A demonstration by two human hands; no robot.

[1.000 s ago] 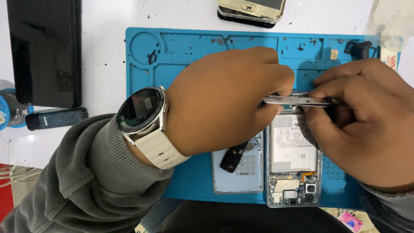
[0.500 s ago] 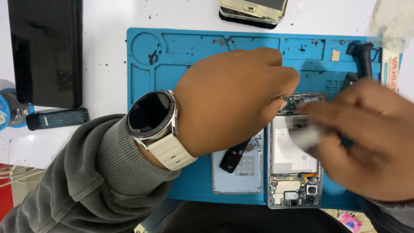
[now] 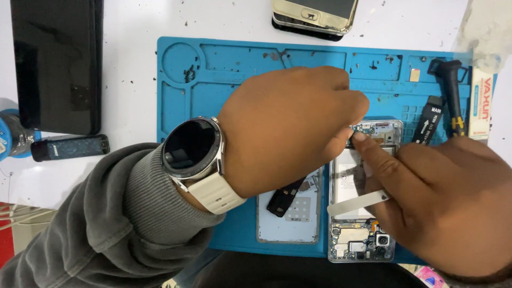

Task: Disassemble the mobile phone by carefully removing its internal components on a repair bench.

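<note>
An opened phone on a blue mat is pinched at its top edge by the left hand, while tweezers are gripped in the closed right hand.

Bright even overhead light, soft shadows, sharp focus, little glare

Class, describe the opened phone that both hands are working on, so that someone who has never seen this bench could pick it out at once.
Start at the blue work mat on the white table. Near its lower right lies the opened phone, insides up, where the left hand and right hand meet. Unlike the plain pale back panel beside it, it shows a white battery and small camera modules.
</note>
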